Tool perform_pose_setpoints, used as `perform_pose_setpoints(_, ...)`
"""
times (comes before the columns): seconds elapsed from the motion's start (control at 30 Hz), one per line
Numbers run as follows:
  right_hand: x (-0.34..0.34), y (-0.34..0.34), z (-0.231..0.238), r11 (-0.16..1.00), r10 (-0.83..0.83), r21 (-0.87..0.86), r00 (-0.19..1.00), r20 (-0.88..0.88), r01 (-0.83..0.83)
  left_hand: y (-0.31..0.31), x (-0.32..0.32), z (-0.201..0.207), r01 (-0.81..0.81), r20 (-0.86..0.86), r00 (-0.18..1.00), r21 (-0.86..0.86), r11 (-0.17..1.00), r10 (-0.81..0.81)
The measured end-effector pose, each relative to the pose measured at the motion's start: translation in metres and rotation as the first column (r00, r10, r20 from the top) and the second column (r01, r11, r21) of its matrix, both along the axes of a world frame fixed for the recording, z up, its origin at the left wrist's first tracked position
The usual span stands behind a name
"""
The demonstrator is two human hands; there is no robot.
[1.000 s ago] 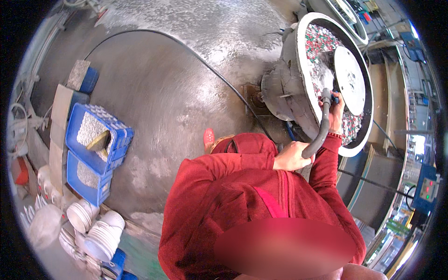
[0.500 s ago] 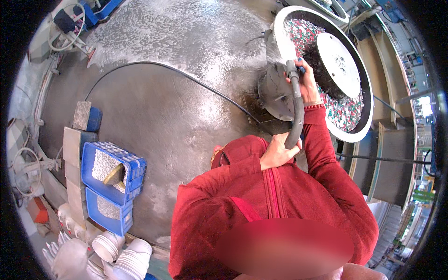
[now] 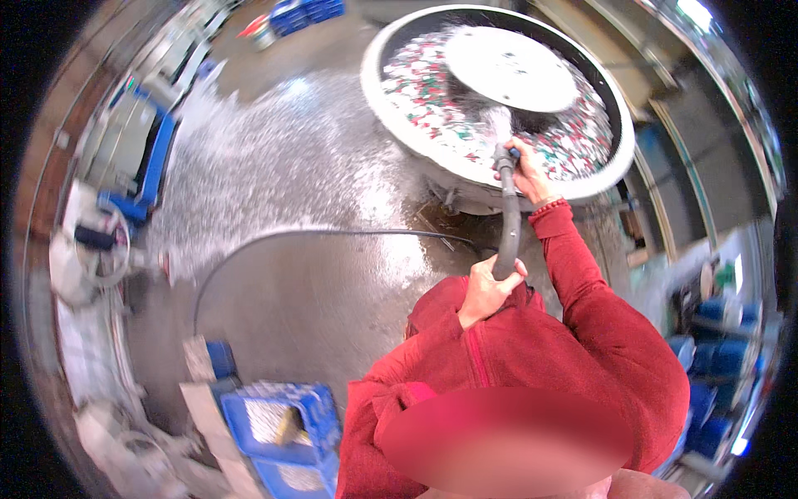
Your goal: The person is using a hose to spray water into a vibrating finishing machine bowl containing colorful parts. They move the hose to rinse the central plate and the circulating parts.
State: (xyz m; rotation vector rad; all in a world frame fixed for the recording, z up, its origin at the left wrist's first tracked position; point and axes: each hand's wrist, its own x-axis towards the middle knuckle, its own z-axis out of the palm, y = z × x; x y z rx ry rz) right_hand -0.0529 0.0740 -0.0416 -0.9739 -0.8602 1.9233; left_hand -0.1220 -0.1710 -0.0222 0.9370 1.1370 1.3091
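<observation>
A thick grey hose [image 3: 510, 218] runs from my waist toward a large round white-rimmed tub [image 3: 399, 125]. My left hand [image 3: 486, 291] is wrapped round its lower part. Further along, my right hand [image 3: 530, 176] grips the hose by its nozzle [image 3: 504, 156], next to a small blue lever. White water sprays from the nozzle into the tub, against its raised centre. Small red, green and white pieces [image 3: 424, 104] fill the ring of the tub around a flat white disc [image 3: 511, 68].
Wet floor [image 3: 283, 158] with white foam spreads to the left. A thin black hose [image 3: 332, 231] curves across it. Blue crates [image 3: 324, 416] of white granules stand at lower left, near machines with handwheels [image 3: 108, 249]. Shelving [image 3: 706, 141] lines the right.
My view has turned right, so the tub sits further left and shows more fully. The nozzle now points over the pieces, spraying toward the tub's centre. Both hands keep hold of the hose.
</observation>
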Motion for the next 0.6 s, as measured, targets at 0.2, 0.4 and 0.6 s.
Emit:
perform_pose_setpoints(0.2,0.092,0.018,-0.024,0.986,-0.137,-0.109,0.986,-0.097,0.127,0.036,0.04,0.008,0.158,-0.027,0.987,-0.054,0.986,-0.159)
perform_pose_setpoints(0.4,0.164,0.035,-0.035,0.962,-0.245,-0.148,0.964,-0.1,0.229,0.072,0.089,0.011,0.289,-0.101,0.948,-0.119,0.95,-0.301)
perform_pose_setpoints(0.6,0.219,0.051,-0.032,0.942,-0.314,-0.167,0.941,-0.126,0.291,0.093,0.134,0.006,0.361,-0.029,0.931,-0.087,0.929,-0.364)
